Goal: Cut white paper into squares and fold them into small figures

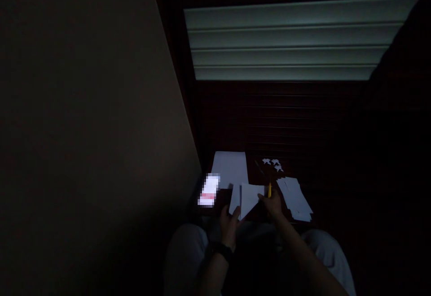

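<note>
My left hand point(230, 217) is closed on the lower left part of a white sheet of paper point(252, 196), its thumb on top. The sheet looks folded or cut, with a narrow flap on the left and a dark gap beside it. My right hand point(273, 204) pinches the sheet's right edge. A slim yellow tool point(270, 190), perhaps a pencil or craft knife, stands up from the same hand; its tip is too dark to make out. Behind the held sheet lies a larger white sheet point(230, 163).
A lit phone point(208, 190), its screen blurred, lies at the left. Several small white paper cutouts point(272, 163) lie at the back, near a thin dark object point(259, 167). Stacked paper point(296, 199) is on the right. A wall point(134, 107) rises close on the left.
</note>
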The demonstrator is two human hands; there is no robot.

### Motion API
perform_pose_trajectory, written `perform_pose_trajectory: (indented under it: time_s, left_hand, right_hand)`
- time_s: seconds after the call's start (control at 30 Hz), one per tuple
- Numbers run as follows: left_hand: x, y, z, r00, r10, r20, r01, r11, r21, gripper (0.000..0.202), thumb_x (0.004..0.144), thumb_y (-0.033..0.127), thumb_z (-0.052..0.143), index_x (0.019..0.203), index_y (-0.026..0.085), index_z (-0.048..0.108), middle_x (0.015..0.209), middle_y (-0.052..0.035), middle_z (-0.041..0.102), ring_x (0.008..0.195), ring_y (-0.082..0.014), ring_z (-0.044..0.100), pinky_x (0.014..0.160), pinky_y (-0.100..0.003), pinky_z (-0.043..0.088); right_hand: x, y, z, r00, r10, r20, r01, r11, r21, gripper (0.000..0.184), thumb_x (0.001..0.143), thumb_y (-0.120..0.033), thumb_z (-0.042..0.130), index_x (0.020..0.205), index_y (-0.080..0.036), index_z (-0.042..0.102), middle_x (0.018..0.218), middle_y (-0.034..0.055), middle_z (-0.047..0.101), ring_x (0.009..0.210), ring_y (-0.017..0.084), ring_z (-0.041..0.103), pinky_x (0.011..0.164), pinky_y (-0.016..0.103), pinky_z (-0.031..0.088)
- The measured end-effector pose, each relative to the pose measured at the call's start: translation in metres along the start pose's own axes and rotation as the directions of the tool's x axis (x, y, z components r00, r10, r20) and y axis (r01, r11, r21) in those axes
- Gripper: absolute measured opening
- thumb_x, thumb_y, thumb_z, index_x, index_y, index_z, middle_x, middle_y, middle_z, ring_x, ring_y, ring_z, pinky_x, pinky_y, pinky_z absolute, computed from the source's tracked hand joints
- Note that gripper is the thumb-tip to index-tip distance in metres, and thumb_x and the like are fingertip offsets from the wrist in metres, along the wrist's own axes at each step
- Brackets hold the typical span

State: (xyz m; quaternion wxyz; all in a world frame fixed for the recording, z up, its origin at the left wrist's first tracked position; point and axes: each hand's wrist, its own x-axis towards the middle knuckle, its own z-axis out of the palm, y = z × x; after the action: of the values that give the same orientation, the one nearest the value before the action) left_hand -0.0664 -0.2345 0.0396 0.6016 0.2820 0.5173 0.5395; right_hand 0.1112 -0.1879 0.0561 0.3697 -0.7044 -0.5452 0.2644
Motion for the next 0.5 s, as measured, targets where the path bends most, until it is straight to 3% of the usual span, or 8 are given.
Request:
perform_pose_trajectory:
  time_s: [0.13,0.33,0.5]
  left_hand:
    - [0.008,0.012,-0.005,0.993,-0.114,0.031,0.102,0.962,0.254,0.043,0.072,0.04,0.065,0.106,0.017,0.053,0.099,-0.0109,0.064,0.082,-0.0213,0.064,0.063,-0.03,0.053]
    - [0.026,0.017,0.004,0.991,-0.109,0.084,0.061,0.895,0.441,0.027,0.07,0.04,0.063,0.071,0.013,0.061,0.067,-0.0051,0.064,0.064,-0.0195,0.062,0.052,-0.028,0.049]
    - [0.034,0.015,0.013,0.997,-0.028,0.066,-0.01,0.856,0.517,0.022,0.075,0.036,0.056,0.067,0.016,0.059,0.064,-0.0032,0.062,0.063,-0.0181,0.06,0.049,-0.024,0.045]
  right_hand:
    - [0.018,-0.003,-0.005,1.0,-0.004,-0.007,0.003,0.999,-0.046,0.033,0.074,-0.037,0.055,0.1,-0.016,0.05,0.08,0.0057,0.065,0.074,0.023,0.062,0.059,0.03,0.046]
    - [0.047,-0.007,-0.006,1.0,-0.017,0.018,0.02,0.984,-0.179,0.032,0.078,-0.037,0.052,0.102,-0.017,0.047,0.088,0.0082,0.063,0.081,0.023,0.06,0.063,0.028,0.043]
    - [0.028,0.0,-0.007,0.996,-0.054,0.068,0.074,0.944,-0.321,0.031,0.087,-0.041,0.04,0.104,-0.016,0.048,0.097,0.0124,0.058,0.089,0.025,0.058,0.069,0.03,0.04]
